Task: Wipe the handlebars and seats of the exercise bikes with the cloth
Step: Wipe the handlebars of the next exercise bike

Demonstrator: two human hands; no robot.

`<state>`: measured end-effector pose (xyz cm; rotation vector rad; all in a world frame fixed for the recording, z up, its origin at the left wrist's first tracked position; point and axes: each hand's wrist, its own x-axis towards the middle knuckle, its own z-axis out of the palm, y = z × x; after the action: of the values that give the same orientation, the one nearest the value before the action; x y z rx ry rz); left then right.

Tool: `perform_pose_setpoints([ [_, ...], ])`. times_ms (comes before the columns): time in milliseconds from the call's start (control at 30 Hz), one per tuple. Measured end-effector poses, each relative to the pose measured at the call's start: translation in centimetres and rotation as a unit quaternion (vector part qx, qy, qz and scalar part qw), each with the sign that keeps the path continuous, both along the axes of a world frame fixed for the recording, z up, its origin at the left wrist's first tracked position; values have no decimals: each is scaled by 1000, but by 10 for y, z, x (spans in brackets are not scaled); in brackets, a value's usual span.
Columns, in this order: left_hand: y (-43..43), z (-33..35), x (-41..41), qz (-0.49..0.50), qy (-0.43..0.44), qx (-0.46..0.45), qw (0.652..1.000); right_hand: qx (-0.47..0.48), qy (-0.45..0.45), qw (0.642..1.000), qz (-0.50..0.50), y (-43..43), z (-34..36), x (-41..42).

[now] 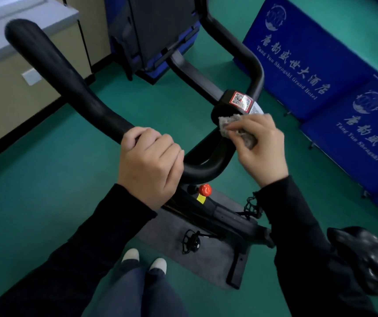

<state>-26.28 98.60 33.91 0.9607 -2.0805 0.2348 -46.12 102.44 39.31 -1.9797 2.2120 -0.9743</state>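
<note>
**Cloth at the bar's middle, right hand leading**

I have the left hand wrapped round the handlebar, its fingers curled over the top of the tube where the left horn bends in towards the centre. It looks to me like a steadying hold, not a wiping one.

The right hand has the cloth. Thumb and fingers are pinched on the grey wad, which is pressed on the black centre block just below the sticker. The cloth touches the bar there. Part of it is hidden under the palm.

The coming stroke turns on how the tube runs from that point. From the cloth, the right loop climbs away from me, past the sticker and round towards the console. The near bend drops below the cloth and curves back to the left hand. The left horn then runs long, up and to the left, beyond that hand. So the right hand is nearer the loop and the bend, and the horn lies on the left hand's side. I judge the cloth should follow the tube lengthwise, not across it.

A dark, blurred shape by the right elbow may be the seat. I cannot tell for sure. It is well apart from the cloth.
</note>
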Motion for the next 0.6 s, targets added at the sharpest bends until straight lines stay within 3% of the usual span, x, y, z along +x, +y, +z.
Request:
perform_pose_setpoints([
  [100, 1, -2, 1, 0, 2, -4, 1000, 79, 40, 993, 77, -8, 12, 0],
  [233, 3, 0, 0, -1, 2, 4, 1000, 196, 100, 949, 225, -24, 36, -11],
  [367, 2, 2, 1, -1, -7, 11, 1000, 230, 176, 912, 288, -50, 42, -16],
  [600, 5, 3, -1, 18, 6, 21, 1000, 445, 122, 805, 372, -81, 49, -1],
])
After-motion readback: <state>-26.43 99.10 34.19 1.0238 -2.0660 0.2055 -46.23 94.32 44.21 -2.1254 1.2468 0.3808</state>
